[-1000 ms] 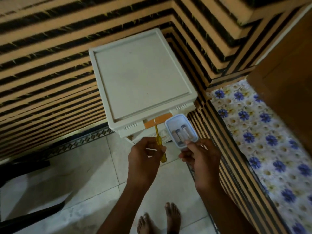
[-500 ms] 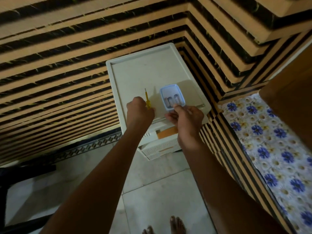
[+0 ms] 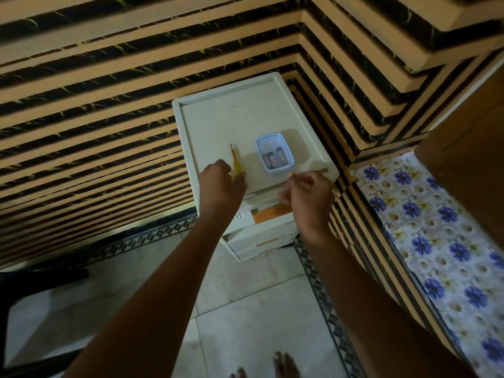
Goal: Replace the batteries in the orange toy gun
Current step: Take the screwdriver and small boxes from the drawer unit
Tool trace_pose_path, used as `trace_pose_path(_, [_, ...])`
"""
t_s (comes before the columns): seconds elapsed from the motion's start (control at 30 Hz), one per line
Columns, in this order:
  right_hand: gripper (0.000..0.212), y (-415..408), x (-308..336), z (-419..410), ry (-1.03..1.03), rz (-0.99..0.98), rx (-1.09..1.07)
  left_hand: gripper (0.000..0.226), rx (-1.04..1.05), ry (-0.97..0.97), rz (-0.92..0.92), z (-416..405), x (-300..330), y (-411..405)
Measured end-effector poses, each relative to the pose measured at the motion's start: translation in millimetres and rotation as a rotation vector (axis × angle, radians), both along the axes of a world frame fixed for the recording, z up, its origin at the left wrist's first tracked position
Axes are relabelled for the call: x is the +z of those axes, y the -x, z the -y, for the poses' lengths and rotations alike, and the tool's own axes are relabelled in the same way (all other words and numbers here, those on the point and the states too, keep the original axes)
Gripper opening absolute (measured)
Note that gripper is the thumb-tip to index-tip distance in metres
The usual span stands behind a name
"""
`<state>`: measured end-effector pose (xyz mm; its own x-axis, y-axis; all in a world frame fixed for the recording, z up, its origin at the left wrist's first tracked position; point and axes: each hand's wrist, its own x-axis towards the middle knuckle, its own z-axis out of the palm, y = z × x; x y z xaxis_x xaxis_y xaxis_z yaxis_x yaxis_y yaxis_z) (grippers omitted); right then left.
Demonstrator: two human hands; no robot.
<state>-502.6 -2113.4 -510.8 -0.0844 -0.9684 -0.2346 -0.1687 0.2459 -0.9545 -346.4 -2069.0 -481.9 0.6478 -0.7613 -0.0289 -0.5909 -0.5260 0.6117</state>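
Tray (image 3: 274, 154) released; right hand (image 3: 305, 197) loosely curled.

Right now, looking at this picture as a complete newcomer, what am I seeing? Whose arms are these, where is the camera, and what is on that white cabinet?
No robot here: a person wears a camera on the head, looking down at their own arms. A white drawer cabinet stands in the corner. On its top lies a small blue tray holding batteries. The left hand has a grip on a yellow screwdriver. The right hand is just off the tray, holding nothing. Something orange shows in the open top drawer.
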Motion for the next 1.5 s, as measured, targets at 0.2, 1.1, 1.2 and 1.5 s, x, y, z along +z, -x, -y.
trace_pose_path(0.2, [0.017,30.1,-20.7,-38.1,0.642,-0.562,0.478,0.040,-0.219,0.007,0.135,-54.9,-11.4,6.3])
trace_pose_path(1.1, [0.023,95.8,-41.1,-122.2,0.242,-1.302,1.124,0.070,-0.519,-0.070,0.325,-83.7,-29.9,-19.1])
trace_pose_path(1.2, [0.032,84.4,-79.1,-123.4,0.222,-1.329,1.108,0.089,-0.602,-0.026,0.420,-92.6,-44.5,-24.9])
trace_pose_path(1.5, [0.060,18.3,-177.3,-77.6,0.240,-1.096,0.934,0.080,-0.593,0.123,0.677,-96.9,-90.2,-32.0])
